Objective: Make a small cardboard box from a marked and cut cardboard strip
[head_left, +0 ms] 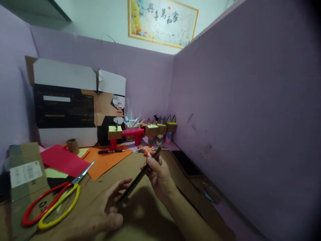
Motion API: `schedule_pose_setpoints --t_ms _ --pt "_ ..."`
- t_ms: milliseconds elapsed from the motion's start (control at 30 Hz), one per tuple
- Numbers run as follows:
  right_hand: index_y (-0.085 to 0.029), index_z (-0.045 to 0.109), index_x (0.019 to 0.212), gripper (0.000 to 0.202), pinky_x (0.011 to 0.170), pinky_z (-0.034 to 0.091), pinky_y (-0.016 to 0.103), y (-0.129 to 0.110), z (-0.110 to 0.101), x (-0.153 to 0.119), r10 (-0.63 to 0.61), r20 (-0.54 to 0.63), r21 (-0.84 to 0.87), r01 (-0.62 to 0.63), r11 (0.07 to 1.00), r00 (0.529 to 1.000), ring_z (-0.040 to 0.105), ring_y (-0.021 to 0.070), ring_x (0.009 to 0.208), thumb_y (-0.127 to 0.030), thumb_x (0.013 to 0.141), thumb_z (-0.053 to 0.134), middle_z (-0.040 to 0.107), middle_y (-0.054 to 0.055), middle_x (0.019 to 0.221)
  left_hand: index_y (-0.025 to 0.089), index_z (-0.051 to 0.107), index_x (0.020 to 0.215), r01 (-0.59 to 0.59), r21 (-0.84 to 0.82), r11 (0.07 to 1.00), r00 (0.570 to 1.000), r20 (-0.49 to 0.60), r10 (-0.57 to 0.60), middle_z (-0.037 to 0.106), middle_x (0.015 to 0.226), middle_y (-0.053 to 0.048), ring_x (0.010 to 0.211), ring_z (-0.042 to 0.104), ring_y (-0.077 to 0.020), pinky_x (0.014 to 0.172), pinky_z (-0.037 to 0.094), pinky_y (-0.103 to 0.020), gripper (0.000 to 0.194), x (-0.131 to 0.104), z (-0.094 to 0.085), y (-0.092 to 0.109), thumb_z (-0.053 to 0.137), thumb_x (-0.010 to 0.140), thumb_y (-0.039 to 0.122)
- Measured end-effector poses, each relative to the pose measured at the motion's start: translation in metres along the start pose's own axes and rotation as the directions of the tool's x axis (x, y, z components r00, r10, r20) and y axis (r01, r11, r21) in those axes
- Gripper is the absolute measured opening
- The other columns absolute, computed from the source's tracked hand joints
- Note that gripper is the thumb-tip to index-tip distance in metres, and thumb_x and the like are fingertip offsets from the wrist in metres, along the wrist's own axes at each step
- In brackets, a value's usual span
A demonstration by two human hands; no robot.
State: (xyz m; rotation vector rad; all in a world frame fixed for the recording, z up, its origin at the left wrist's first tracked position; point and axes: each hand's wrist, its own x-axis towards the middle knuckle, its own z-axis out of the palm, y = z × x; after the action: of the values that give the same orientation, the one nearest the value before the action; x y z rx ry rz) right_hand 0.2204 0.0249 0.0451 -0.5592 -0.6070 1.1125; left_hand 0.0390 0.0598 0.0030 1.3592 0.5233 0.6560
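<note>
My right hand point(159, 174) pinches a flat piece of corrugated cardboard point(137, 180) near its upper end, thumb on the near side. The cardboard is seen almost edge-on, slanting down to the left, above a brown cardboard sheet point(150, 214). Around its lower end, my left hand point(107, 207) has its thumb and fingers apart; whether a fingertip touches the piece I cannot tell. Left of that hand lie large scissors point(76, 182) with one red and one yellow handle, blades pointing away to the upper right.
Red paper point(64, 160), orange paper point(107, 164) and a black pen point(110, 152) lie behind. A taped cardboard box point(27, 197) stands at far left. Cardboard-and-paper animal figures point(152, 130) and a pen basket point(131, 134) line the back. A purple wall point(238, 110) rises on the right.
</note>
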Motion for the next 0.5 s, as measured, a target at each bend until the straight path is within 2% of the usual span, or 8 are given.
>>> schedule_pose_setpoints --t_ms 133,200,333,433,500 --pt "-0.020 0.059 0.093 0.038 0.072 0.045 0.027 0.000 -0.001 0.000 -0.103 0.041 -0.161 0.109 0.981 0.994 0.055 0.0146 0.077 -0.027 0.060 0.076 0.059 -0.002 0.082 0.023 0.060 0.110 0.085 0.051 0.995 0.996 -0.019 -0.084 0.063 0.098 -0.009 0.083 0.059 -0.0248 0.063 0.050 -0.032 0.055 -0.008 0.014 0.009 0.073 0.061 0.044" --pt "-0.020 0.059 0.098 0.043 0.076 0.044 0.029 0.001 -0.001 0.000 -0.124 0.055 -0.207 0.133 0.969 0.991 0.055 0.0163 0.082 -0.028 0.060 0.076 0.061 0.000 0.087 0.022 0.060 0.111 0.145 0.048 0.988 0.988 -0.063 -0.142 0.064 0.095 -0.009 0.085 0.059 -0.0253 0.065 0.050 -0.031 0.053 -0.011 0.020 0.015 0.070 0.065 0.046" --pt "-0.020 0.058 0.098 0.044 0.075 0.043 0.027 0.002 0.000 -0.003 -0.175 0.058 -0.256 0.184 0.949 0.983 0.054 0.0151 0.080 -0.027 0.060 0.077 0.060 -0.001 0.085 0.025 0.060 0.112 0.223 0.041 0.974 0.960 -0.180 -0.212 0.065 0.097 -0.008 0.093 0.057 -0.0267 0.070 0.050 -0.031 0.052 -0.016 0.027 0.021 0.069 0.066 0.047" --pt "-0.020 0.059 0.092 0.038 0.071 0.043 0.024 0.001 0.000 -0.005 -0.208 0.071 -0.266 0.219 0.939 0.976 0.054 0.0136 0.077 -0.026 0.059 0.078 0.060 -0.002 0.081 0.025 0.063 0.108 0.207 0.057 0.977 0.960 -0.206 -0.191 0.065 0.088 -0.007 0.081 0.059 -0.0237 0.060 0.048 -0.027 0.051 -0.016 0.031 0.021 0.071 0.063 0.048" --pt "-0.020 0.060 0.091 0.035 0.071 0.044 0.025 -0.003 0.000 -0.004 -0.189 0.095 -0.204 0.205 0.957 0.977 0.056 0.0138 0.077 -0.026 0.060 0.077 0.061 -0.002 0.081 0.023 0.065 0.102 0.191 0.068 0.979 0.952 -0.258 -0.167 0.065 0.077 -0.005 0.067 0.057 -0.0192 0.055 0.045 -0.025 0.048 -0.014 0.028 0.023 0.069 0.063 0.050"
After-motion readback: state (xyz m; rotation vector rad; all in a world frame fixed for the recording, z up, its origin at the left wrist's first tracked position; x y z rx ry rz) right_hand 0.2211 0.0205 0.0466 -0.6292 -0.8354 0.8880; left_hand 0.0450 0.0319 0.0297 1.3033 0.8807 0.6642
